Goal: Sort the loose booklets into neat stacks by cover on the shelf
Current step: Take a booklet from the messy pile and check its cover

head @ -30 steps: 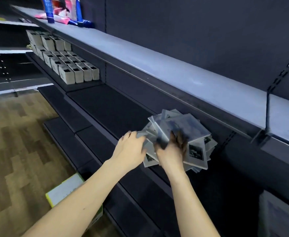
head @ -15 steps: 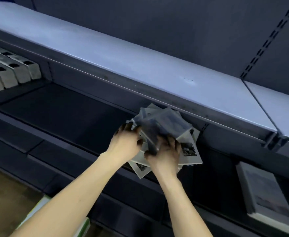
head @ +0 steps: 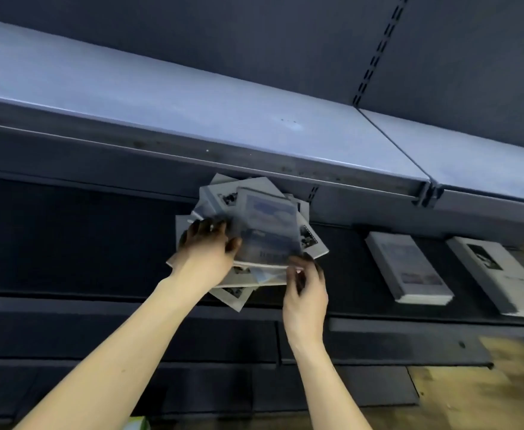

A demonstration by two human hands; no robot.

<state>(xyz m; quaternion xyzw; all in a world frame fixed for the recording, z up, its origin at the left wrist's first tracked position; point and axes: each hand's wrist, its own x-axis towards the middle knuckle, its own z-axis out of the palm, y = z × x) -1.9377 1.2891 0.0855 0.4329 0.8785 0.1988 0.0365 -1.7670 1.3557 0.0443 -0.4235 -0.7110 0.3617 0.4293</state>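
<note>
Loose booklets: a fanned, crooked pile of booklets (head: 254,240) sits on the dark middle shelf (head: 68,237), under the grey upper shelf (head: 192,119).
Left hand: the left hand (head: 206,248) lies on the pile's left side, fingers curled over the covers, gripping it in place.
Right hand: the right hand (head: 305,293) is at the pile's lower right corner, fingertips (head: 291,268) pinching the edge of the top blue-cover booklet (head: 268,231).
Sorted stacks: a blue-cover stack (head: 408,268) and a black-and-white-cover stack (head: 496,274) lie well apart to the right.
Step in hand: probably lifting off the top booklet.
Doing it well: the left-hand grip should pin the rest while the right peels only one cover, matches it to the blue stack, and squares the edges.
</note>
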